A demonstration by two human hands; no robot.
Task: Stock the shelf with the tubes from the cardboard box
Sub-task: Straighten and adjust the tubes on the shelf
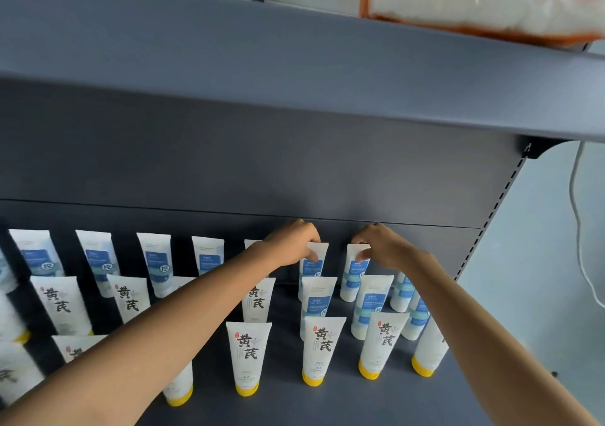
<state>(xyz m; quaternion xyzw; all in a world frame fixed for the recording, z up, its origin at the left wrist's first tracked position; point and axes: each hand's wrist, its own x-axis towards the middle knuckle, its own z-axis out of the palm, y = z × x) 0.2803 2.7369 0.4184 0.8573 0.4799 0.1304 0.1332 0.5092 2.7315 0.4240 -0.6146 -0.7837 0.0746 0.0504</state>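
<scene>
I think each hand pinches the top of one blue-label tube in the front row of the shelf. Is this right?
Not quite. The row is wrong: the left hand and the right hand each pinch the top of a blue-label tube, the left tube and the right tube, in the back row, against the shelf's rear panel. The front row holds yellow-cap tubes. The head view shows this.
</scene>
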